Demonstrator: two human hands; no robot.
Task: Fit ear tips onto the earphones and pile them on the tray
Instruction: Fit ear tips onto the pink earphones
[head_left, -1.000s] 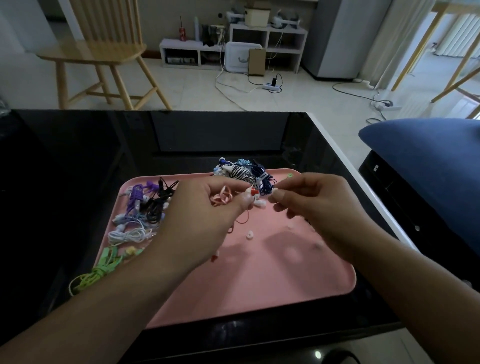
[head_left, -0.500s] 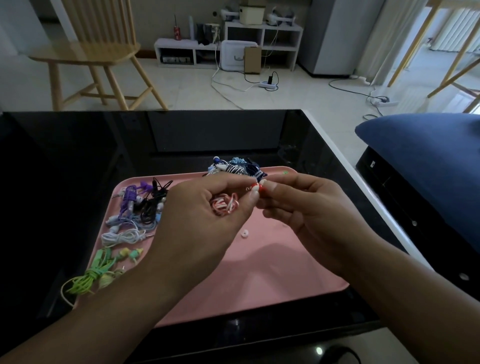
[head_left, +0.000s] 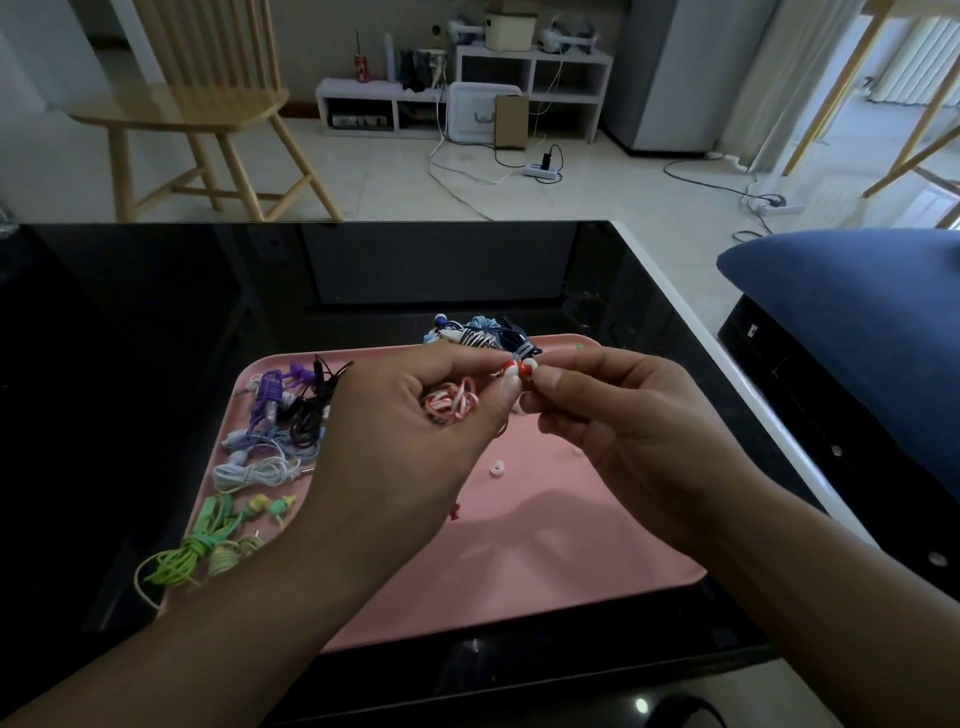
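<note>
From my feed, the biggest thing is the black glossy table, one of it, filling the lower frame. On it lies one pink tray. Beyond the table I see one wooden chair on the pale floor, and one blue cushion to the right.

Two hands work above the tray. The left hand is curled, cupping a coiled red-and-white cable in the palm, while its thumb and forefinger pinch one of the red earbuds. The right hand has its fingers curled too, thumb and forefinger pinching at the other bud; I count two white tips meeting between the hands, touching each other.

On the tray's left side I count roughly five bundled earphone sets: one purple set, one black set, one pale blue and one white just below, and one green set spilling over the near-left rim. A blue and striped pile sits at the far edge; I cannot count its sets.

One loose white ear tip lies on the bare tray below the hands.
</note>
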